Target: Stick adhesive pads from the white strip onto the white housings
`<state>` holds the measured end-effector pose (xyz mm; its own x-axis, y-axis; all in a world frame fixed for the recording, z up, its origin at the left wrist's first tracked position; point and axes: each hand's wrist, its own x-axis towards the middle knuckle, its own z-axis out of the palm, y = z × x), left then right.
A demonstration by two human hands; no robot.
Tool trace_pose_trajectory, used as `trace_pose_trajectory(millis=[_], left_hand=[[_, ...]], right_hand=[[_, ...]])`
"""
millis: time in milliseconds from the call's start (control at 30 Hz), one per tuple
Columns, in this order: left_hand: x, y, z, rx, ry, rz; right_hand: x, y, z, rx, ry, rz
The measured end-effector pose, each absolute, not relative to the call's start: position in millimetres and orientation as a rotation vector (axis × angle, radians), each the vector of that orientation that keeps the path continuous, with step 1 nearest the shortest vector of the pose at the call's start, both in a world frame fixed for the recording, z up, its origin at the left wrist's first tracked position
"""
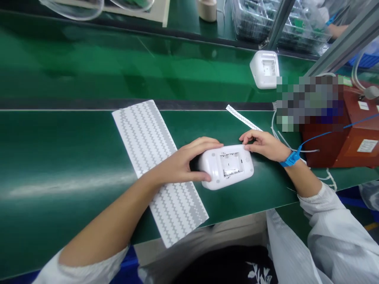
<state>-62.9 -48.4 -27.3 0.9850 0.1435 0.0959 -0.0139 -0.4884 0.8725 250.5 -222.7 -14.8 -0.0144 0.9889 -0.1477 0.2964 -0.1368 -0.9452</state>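
A white plastic device housing (pixel 214 161) lies on the green table, its open battery compartment facing up. My left hand (pixel 189 159) grips its left end, with the thumb on the near side and the fingers along the far side. At the far right corner of the housing is my right hand (pixel 260 144), thumb and fingertips close together there; whether something small sits between them I cannot make out. Under my left forearm lies a white sheet of grey zigzag-patterned stickers (pixel 142 134). A narrow strip of the same pattern (pixel 241 117) lies just beyond my right hand.
A second white housing (pixel 265 71) sits on the green strip behind the table. A reddish-brown box (pixel 328 146) with cables stands at the right. Farther back are clear plastic trays (pixel 251 23) and a metal post. A blue wrist strap (pixel 290 158) with a cord circles my right wrist.
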Motion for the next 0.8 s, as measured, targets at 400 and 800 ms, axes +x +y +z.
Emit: trace_pose_trajectory(millis=[400, 800], left_hand=[[-63.6, -65.2, -27.5, 2.239, 0.21, 0.089], [-63.1, -65.8, -20.0, 2.396, -0.039, 0.298]], right_hand=[[251.9, -215.0, -43.0, -1.517, -1.25, 1.071], [224.0, -236.3, -51.5, -1.524, -1.238, 0.816]])
